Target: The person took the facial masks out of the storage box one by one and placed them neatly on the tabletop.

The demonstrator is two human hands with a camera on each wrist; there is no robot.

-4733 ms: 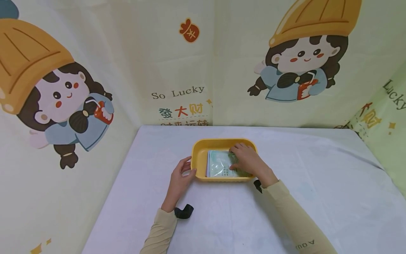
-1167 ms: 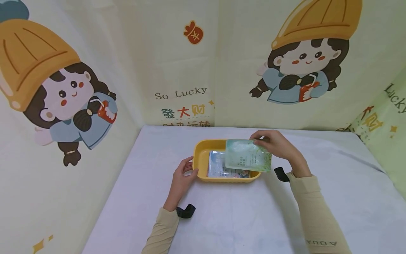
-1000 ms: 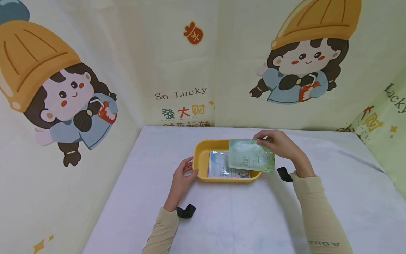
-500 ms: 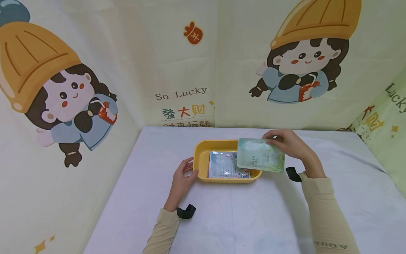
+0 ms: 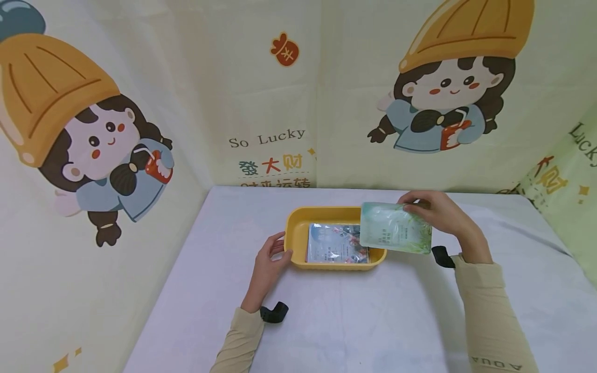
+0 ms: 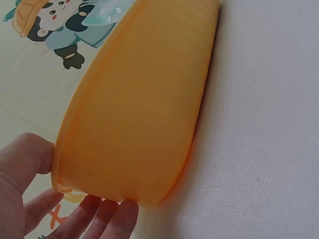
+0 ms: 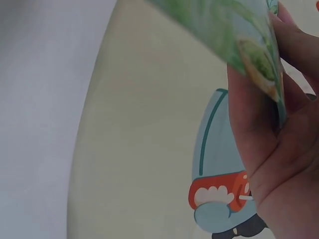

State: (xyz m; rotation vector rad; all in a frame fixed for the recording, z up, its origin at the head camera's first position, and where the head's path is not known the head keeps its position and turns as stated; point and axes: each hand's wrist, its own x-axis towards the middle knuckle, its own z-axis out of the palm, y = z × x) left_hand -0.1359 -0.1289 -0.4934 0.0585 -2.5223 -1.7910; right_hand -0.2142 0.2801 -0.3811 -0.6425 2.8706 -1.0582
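Note:
A shallow yellow tray [image 5: 297, 228] stands on the table in the head view. My left hand [image 5: 267, 264] holds its left end, with thumb and fingertips against the wall and rim [image 6: 79, 94]. My right hand [image 5: 443, 212] pinches a flat, pale green packet [image 5: 392, 228] at its upper right corner, thumb in front. This packet hangs in the air past the tray's right end and covers part of that end. In the right wrist view the packet's leafy corner [image 7: 256, 59] lies between thumb and fingers. A blue-white packet [image 5: 328, 243] lies flat in the tray.
White cloth [image 5: 326, 321] covers the table. Behind it and at both sides hang cream curtains [image 5: 345, 103] printed with cartoon figures. A black wrist camera [image 5: 274, 312] sits on the left wrist and another black camera [image 5: 443, 257] on the right.
The right hand first reached into the tray, then lifted the green packet out and carried it to the right, uncovering more of the blue-white packet. The left hand stays at the tray's left end.

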